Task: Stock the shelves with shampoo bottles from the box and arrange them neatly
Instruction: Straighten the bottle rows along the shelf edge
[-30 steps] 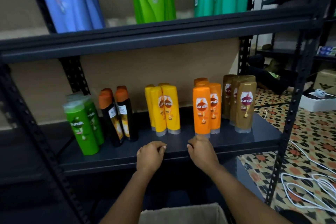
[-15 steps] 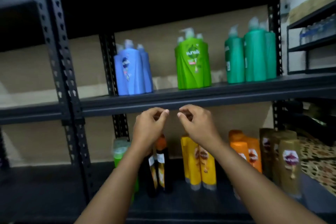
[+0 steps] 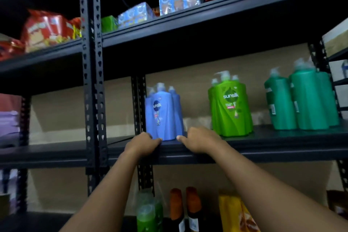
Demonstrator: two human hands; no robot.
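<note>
A group of blue shampoo pump bottles point(image 3: 163, 113) stands at the left end of the middle shelf point(image 3: 263, 149). My left hand point(image 3: 143, 143) and my right hand point(image 3: 199, 139) lie on the shelf's front edge, one on each side of the front blue bottle's base. Both hands have curled fingers, and their fingertips pinch the base from the left and the right. Light green pump bottles point(image 3: 230, 109) and dark green pump bottles point(image 3: 303, 100) stand further right on the same shelf. The box is out of view.
On the lower shelf stand small green point(image 3: 149, 213), black-and-orange point(image 3: 185, 207) and yellow point(image 3: 235, 213) bottles. The top shelf holds blue carton packs point(image 3: 178, 0) and red snack bags point(image 3: 45, 28). A black perforated upright point(image 3: 92, 81) divides the racks.
My view has swung up from the lower shelf to the middle one. Both hands rose from the lower shelf edge, met in mid-air, then settled at the blue bottle's base.
</note>
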